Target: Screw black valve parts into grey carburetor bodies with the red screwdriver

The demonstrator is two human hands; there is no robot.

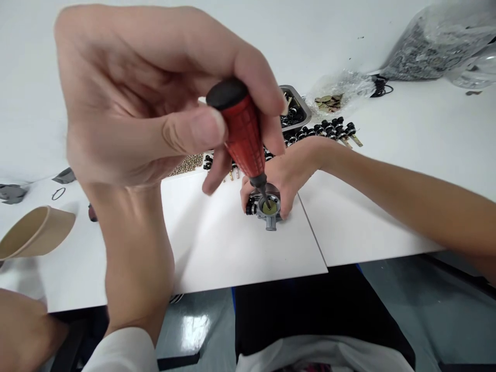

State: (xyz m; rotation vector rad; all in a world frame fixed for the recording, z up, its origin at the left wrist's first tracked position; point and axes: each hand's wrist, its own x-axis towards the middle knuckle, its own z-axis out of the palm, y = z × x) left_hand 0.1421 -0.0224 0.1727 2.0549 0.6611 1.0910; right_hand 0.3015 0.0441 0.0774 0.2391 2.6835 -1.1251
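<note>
Our left hand (135, 93) is wrapped around the red screwdriver (245, 135), thumb and forefinger pressing on either side of its handle, with at least one lower finger hanging free. Our right hand (289, 168) grips the grey metal casting (271, 224) with the thumb on one side and fingers on the other, below the left hand and over the bench (217, 253); whether the casting rests on the top we cannot tell. The screwdriver tip stands on the yellowish disc (271, 207) inside the casting's round mouth. Any screw head under it is too small to make out.

We judge a slip the likeliest trouble: the shaft leans, so a sideways push could make the tip skid and score the disc or jab our right thumb, close beside the mouth. A slack right-hand grip could let the casting twist under turning force. The black-capped fitting (251, 207) on its side, just by our right fingers, could get knocked. Beyond our right hand, the crowded row of black-capped parts (329, 127) and the metal tray (305, 107) could catch a careless wrist and scatter.
</note>
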